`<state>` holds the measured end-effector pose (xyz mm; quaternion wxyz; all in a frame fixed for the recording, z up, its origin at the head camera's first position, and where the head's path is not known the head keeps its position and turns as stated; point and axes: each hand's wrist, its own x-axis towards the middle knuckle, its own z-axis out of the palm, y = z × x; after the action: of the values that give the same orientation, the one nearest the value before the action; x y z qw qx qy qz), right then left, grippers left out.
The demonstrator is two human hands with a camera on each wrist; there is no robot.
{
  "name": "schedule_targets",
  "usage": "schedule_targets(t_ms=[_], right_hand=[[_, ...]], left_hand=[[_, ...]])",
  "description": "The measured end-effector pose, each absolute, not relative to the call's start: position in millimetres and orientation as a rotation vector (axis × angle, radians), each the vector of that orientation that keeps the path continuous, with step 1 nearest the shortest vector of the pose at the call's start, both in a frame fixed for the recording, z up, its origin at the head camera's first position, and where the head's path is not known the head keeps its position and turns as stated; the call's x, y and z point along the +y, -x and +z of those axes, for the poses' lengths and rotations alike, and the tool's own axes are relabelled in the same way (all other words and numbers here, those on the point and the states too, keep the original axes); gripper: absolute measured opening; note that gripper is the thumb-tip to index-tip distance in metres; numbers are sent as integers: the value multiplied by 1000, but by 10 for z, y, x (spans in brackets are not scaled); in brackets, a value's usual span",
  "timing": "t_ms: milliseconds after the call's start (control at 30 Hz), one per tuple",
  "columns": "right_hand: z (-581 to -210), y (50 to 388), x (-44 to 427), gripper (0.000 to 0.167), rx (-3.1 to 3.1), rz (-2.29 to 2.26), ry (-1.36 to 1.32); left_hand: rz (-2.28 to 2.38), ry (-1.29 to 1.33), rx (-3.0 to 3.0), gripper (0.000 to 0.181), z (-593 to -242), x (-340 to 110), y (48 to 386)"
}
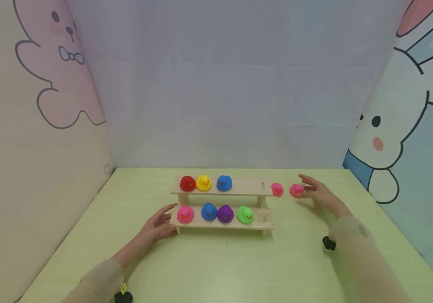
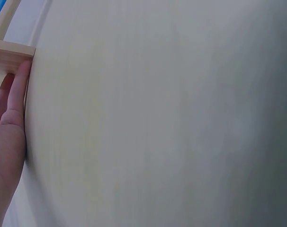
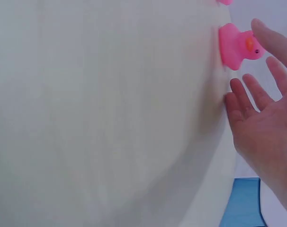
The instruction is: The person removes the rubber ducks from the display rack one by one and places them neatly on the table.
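Observation:
My left hand [image 1: 158, 226] touches the left end of a two-tier wooden rack [image 1: 221, 225], its fingers extended; in the left wrist view, the fingers [image 2: 19, 90] meet the rack's wooden end [image 2: 13, 48]. On the upper tier sit a red duck [image 1: 187, 184], a yellow duck [image 1: 203, 183] and a blue duck [image 1: 224, 183]. The lower tier bears a pink duck [image 1: 185, 214], a blue duck [image 1: 209, 211], a purple duck [image 1: 225, 213] and a green duck [image 1: 245, 214]. Beside a pink duck [image 1: 296, 190] [image 3: 236, 47] on the table, my right hand [image 1: 324, 198] [image 3: 269, 118] has its fingers spread around it, not closed.
Another pink duck [image 1: 277, 189] rests on the table by the rack's upper right end. A pale wall [image 1: 224, 97] stands behind the table [image 1: 216, 269], with printed side panels at left and right, the right one showing a rabbit [image 1: 386, 126].

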<state>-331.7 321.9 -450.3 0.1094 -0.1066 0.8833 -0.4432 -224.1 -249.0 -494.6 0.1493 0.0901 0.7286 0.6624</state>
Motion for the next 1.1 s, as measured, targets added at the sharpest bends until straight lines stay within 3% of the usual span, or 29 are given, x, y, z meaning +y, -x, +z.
schedule_targets(t_ms=[567,1100], right_hand=[[-3732,3480,2620,66,2777,-1436,578],[-3502,3311,1495,51,2579,-2036,783]], left_hand=[[1892,-268,2103,64,-4950,-2511,2223],[1884,-241,2110,64,-4932,-2488,2237]])
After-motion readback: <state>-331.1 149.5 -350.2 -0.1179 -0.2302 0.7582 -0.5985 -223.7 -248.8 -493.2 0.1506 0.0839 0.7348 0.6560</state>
